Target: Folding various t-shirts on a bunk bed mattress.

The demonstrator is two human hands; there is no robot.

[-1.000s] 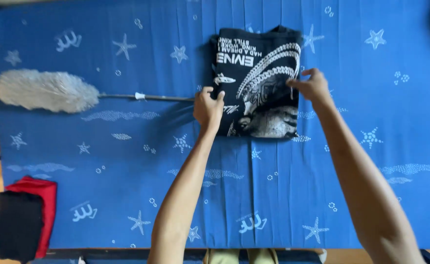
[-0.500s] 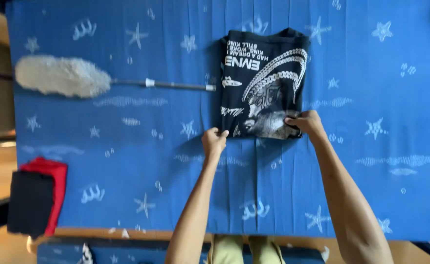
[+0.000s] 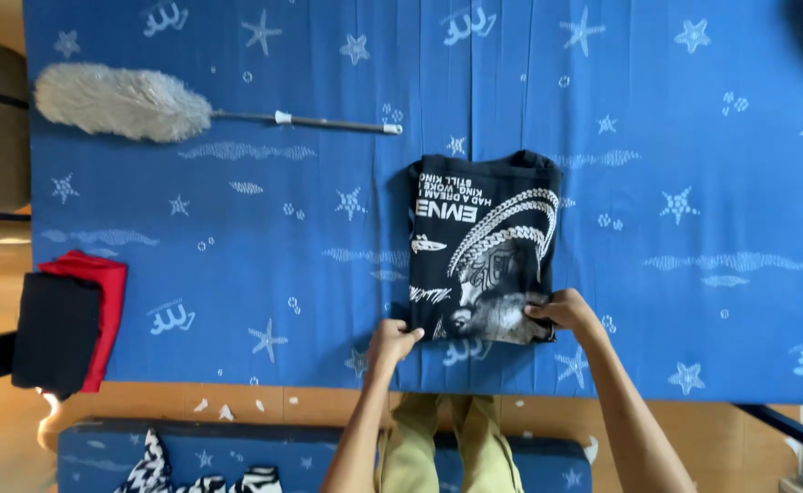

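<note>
While both hands grip its near edge, the left hand [image 3: 392, 342] pinching one corner and the right hand [image 3: 561, 310] closed on the other, the folded black printed T-shirt [image 3: 483, 246] lies compact on the blue starred cloth [image 3: 237, 274]; folding appears nearly finished. Beyond lies a grey feather duster [image 3: 123, 102].

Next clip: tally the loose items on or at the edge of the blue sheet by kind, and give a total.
Folded black printed T-shirt, both hands at its near edge: 1
Grey feather duster: 1
Folded red cloth at the left edge: 1
Folded black cloth on top of the red one: 1
Total: 4
</note>
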